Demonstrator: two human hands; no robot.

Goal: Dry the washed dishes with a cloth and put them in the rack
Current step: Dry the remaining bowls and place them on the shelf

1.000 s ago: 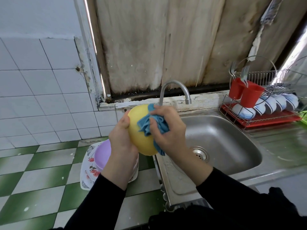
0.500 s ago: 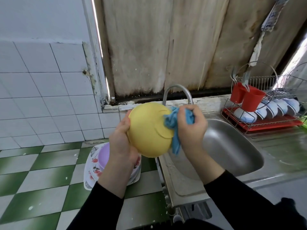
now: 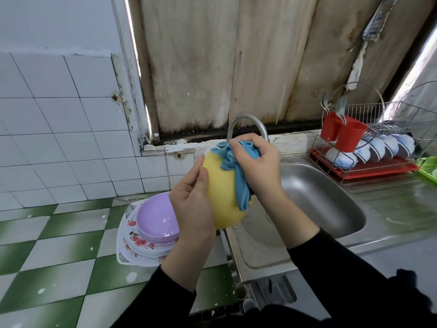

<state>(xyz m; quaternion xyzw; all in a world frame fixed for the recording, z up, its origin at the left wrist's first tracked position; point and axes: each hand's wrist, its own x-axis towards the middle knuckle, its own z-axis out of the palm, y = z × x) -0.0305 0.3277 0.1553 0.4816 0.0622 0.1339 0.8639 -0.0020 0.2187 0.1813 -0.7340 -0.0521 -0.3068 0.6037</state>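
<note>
My left hand [image 3: 192, 200] grips a yellow bowl [image 3: 221, 195] by its left edge, held on its side above the counter's edge. My right hand [image 3: 256, 164] clutches a bunched blue cloth [image 3: 234, 169] and presses it against the bowl's upper right side; a tail of cloth hangs down over the bowl. At the far right stands a wire dish rack [image 3: 361, 162] on a red tray, holding several white and blue bowls [image 3: 378, 150] and two red cutlery cups [image 3: 343, 133].
A purple bowl [image 3: 156, 218] sits on a stack of flowered plates [image 3: 139, 247] on the green and white tiled counter at left. The steel sink [image 3: 319, 204] with its curved tap [image 3: 246, 124] lies below my right hand. A green tray edge [image 3: 429, 166] shows far right.
The bowl has turned from showing its round underside to standing more edge-on. My right hand with the cloth has slid from the bowl's right side up to its top.
</note>
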